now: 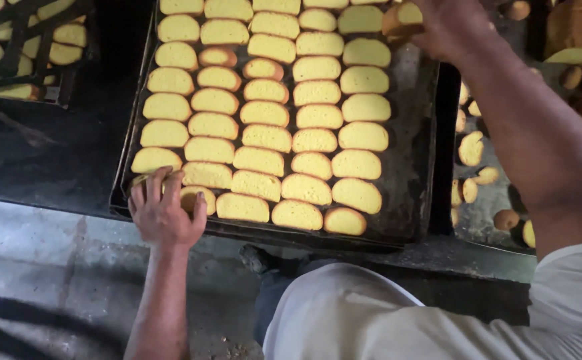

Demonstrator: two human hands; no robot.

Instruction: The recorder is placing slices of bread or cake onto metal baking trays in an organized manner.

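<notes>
Tray (416, 200) nearly full of slices (267, 138); bare strip remains at 3 o'clock. Left hand (165, 210) spread over the 7 o'clock corner slice (195, 197); right hand (447, 27) pinches a slice (401, 17) at 1 o'clock.

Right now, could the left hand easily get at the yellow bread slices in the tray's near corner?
Probably yes. The left hand already rests on the near edge of the dark baking tray, its fingers touching the corner slices. Nothing lies between them; the right hand is busy at the far end.
</notes>
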